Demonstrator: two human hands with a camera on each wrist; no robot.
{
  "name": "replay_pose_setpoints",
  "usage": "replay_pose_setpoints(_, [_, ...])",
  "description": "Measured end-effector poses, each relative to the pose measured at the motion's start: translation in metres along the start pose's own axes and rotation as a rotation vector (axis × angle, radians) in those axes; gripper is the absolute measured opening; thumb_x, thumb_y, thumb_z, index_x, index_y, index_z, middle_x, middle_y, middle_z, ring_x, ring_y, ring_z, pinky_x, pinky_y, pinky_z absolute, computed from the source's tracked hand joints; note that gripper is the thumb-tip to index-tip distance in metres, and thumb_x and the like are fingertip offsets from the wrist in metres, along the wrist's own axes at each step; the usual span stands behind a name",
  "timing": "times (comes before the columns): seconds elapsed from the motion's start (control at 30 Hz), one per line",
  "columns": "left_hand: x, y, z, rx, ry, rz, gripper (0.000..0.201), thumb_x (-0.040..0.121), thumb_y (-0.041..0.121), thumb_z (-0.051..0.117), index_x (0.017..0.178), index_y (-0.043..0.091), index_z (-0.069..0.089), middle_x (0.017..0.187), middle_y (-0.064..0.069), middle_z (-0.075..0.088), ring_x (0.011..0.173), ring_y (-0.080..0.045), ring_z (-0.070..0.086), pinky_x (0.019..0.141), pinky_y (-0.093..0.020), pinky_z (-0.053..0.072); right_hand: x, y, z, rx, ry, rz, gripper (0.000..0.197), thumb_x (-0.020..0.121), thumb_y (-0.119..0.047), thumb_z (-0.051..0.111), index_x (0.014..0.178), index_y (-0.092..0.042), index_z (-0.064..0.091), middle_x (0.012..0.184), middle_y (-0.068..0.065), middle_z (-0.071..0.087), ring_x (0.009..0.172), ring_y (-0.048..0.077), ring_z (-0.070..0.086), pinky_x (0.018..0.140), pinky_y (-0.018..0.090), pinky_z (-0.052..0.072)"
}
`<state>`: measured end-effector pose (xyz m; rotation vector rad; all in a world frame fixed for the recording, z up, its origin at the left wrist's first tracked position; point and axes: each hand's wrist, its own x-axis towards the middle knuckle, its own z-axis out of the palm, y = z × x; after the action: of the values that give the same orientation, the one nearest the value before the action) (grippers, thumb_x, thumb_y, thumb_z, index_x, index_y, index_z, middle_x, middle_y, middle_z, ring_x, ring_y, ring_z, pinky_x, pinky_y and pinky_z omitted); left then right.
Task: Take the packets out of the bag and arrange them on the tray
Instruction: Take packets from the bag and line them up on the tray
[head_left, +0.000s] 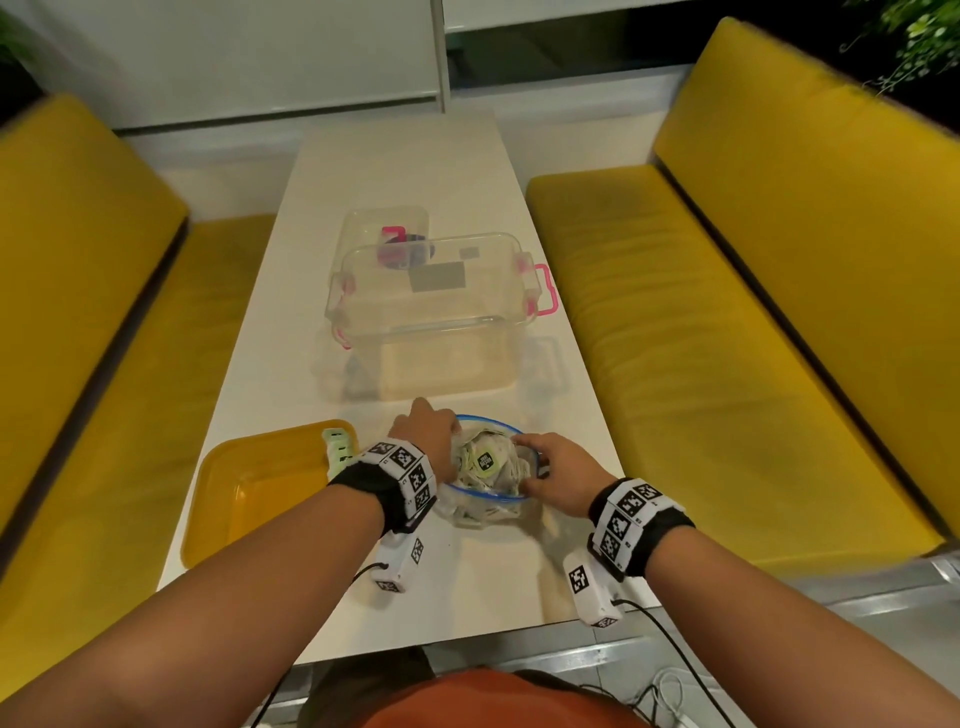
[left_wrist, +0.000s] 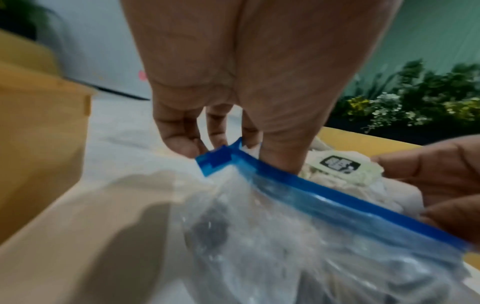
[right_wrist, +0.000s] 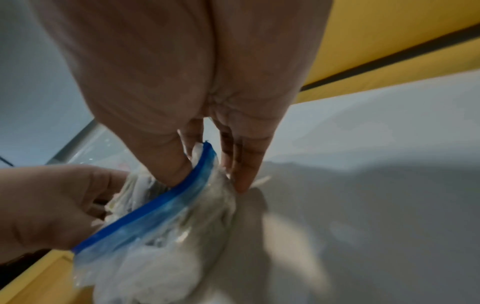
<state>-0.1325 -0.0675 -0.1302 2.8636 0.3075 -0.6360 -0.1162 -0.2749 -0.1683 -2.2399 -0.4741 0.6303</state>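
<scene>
A clear zip bag (head_left: 480, 501) with a blue rim stands on the white table, its mouth spread wide. Inside lie several pale packets (head_left: 485, 460), one with a black label (left_wrist: 340, 164). My left hand (head_left: 423, 434) pinches the left end of the rim (left_wrist: 223, 158), thumb inside the bag and fingers outside. My right hand (head_left: 553, 467) pinches the right end of the rim (right_wrist: 205, 156) the same way. The yellow tray (head_left: 249, 467) sits just left of the bag. A small stack of pale green packets (head_left: 338, 448) rests at the tray's far right corner.
A clear plastic box with pink latches (head_left: 431, 312) stands right behind the bag, and a clear lid or second container (head_left: 384, 234) lies beyond it. Yellow benches (head_left: 727, 338) flank the narrow table. The table's near edge (head_left: 467, 639) runs under my wrists.
</scene>
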Motion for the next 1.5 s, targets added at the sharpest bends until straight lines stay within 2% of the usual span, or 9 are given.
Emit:
replay_pose_setpoints(0.27, [-0.001,0.002,-0.025,0.067,0.065,0.095,0.05,0.069,0.055,0.078,0.11,0.029,0.065,0.115,-0.003,0.047,0.106,-0.024,0.052,0.091,-0.036,0.048,0.005,-0.017,-0.013,-0.052,0.062,0.0,0.052,0.085,-0.02,0.065,0.136,-0.019,0.054,0.141,0.006,0.047,0.13,0.022,0.047,0.109,0.031,0.039])
replay_pose_setpoints(0.4, [-0.004,0.013,-0.029,0.04,0.173,0.173,0.023,0.081,0.045,0.071,0.097,0.028,0.07,0.107,0.001,0.06,0.1,-0.02,0.057,0.083,-0.031,0.047,0.01,-0.023,-0.012,-0.084,0.139,-0.026,0.042,0.084,-0.022,0.065,0.126,-0.021,0.062,0.135,0.007,0.051,0.125,0.024,0.05,0.106,0.032,0.041])
replay_pose_setpoints(0.7, [-0.007,0.026,-0.025,0.197,0.123,0.115,0.021,0.09,0.028,0.055,0.098,0.022,0.073,0.093,-0.002,0.07,0.082,-0.024,0.064,0.064,-0.029,0.047,0.012,-0.026,-0.009,-0.2,0.183,-0.058,0.033,0.088,-0.022,0.066,0.121,-0.024,0.064,0.133,0.003,0.05,0.127,0.021,0.042,0.105,0.029,0.036])
replay_pose_setpoints(1.0, [-0.03,0.023,-0.058,0.14,0.293,0.328,0.027,0.097,0.03,0.044,0.109,0.027,0.068,0.101,0.0,0.065,0.096,-0.022,0.058,0.071,-0.032,0.042,0.009,-0.043,-0.019,-0.162,0.211,-0.205,0.043,0.086,-0.04,0.069,0.126,-0.028,0.062,0.138,-0.001,0.052,0.128,0.02,0.038,0.107,0.033,0.032])
replay_pose_setpoints(1.1, [-0.036,0.027,-0.065,0.017,0.269,0.378,0.022,0.095,0.034,0.05,0.103,0.027,0.07,0.095,0.003,0.068,0.093,-0.019,0.059,0.076,-0.033,0.045,0.008,-0.049,-0.021,-0.058,0.233,-0.265,0.032,0.089,-0.042,0.066,0.116,-0.026,0.069,0.124,-0.003,0.063,0.118,0.016,0.048,0.1,0.033,0.039])
replay_pose_setpoints(1.23, [-0.035,0.031,-0.065,-0.189,0.26,0.394,0.012,0.089,0.039,0.06,0.088,0.032,0.07,0.083,0.009,0.07,0.082,-0.012,0.062,0.078,-0.034,0.05,0.006,-0.051,-0.025,0.146,0.221,-0.21,0.025,0.094,-0.037,0.06,0.084,-0.016,0.07,0.079,-0.001,0.073,0.082,0.017,0.068,0.082,0.04,0.054])
replay_pose_setpoints(1.37, [-0.025,0.031,-0.058,-0.204,0.271,0.352,0.009,0.089,0.032,0.063,0.09,0.028,0.071,0.087,0.008,0.071,0.086,-0.015,0.063,0.081,-0.032,0.05,0.008,-0.038,-0.029,0.171,0.256,-0.111,0.016,0.091,-0.025,0.063,0.081,-0.013,0.061,0.078,0.009,0.071,0.078,0.027,0.069,0.077,0.049,0.057])
replay_pose_setpoints(1.43, [-0.017,0.031,-0.05,-0.121,0.212,0.329,0.011,0.089,0.026,0.063,0.096,0.026,0.072,0.096,0.005,0.072,0.094,-0.017,0.063,0.085,-0.03,0.049,0.008,-0.032,-0.03,0.186,0.285,-0.086,0.01,0.092,-0.017,0.058,0.083,-0.014,0.063,0.077,0.007,0.071,0.079,0.027,0.069,0.078,0.049,0.057])
replay_pose_setpoints(1.5, [-0.011,0.032,-0.041,-0.025,0.139,0.307,0.016,0.088,0.024,0.064,0.103,0.027,0.071,0.106,0.006,0.07,0.101,-0.017,0.063,0.09,-0.03,0.049,0.005,-0.028,-0.031,0.198,0.298,-0.081,0.019,0.094,-0.008,0.049,0.089,-0.016,0.065,0.076,0.002,0.07,0.078,0.024,0.069,0.079,0.046,0.057])
